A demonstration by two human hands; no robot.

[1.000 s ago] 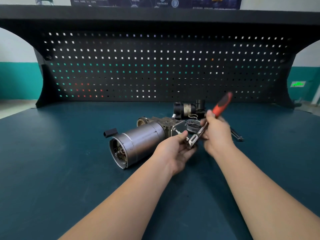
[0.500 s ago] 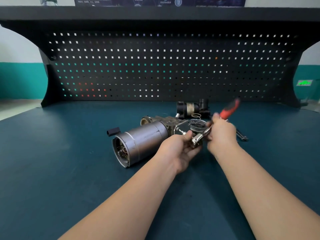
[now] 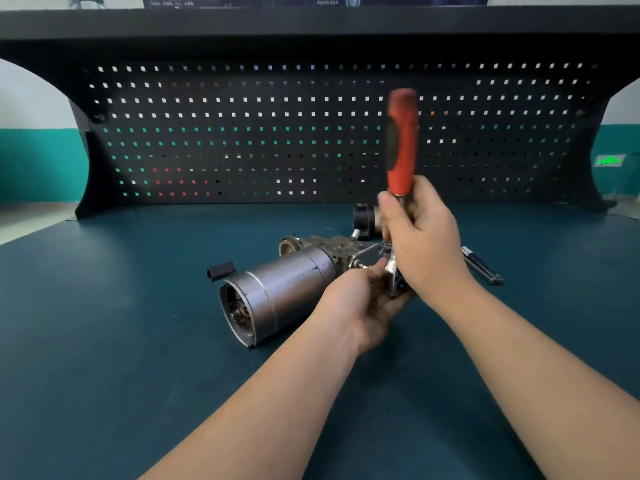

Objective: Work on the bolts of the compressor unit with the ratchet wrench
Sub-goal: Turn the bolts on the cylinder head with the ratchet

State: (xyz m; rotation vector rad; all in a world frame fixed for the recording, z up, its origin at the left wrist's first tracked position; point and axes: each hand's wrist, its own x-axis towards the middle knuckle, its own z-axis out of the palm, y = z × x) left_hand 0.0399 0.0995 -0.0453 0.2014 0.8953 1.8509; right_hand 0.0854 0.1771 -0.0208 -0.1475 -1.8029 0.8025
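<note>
Head view: the poster [image 3: 315, 0] above the pegboard [image 3: 311, 133] carries writing too blurred to read; no brand shows on the tools. The compressor unit [image 3: 284, 289], a grey metal cylinder with an open end showing its inner parts, lies on its side on the dark teal bench [image 3: 104, 341]. The right hand [image 3: 422, 237] grips the ratchet wrench [image 3: 401, 143] by its steel shank, red handle upright. The left hand [image 3: 363, 303] curls around the wrench head at the unit's bolt end. A steel extension bar [image 3: 481, 265] lies just right.
</note>
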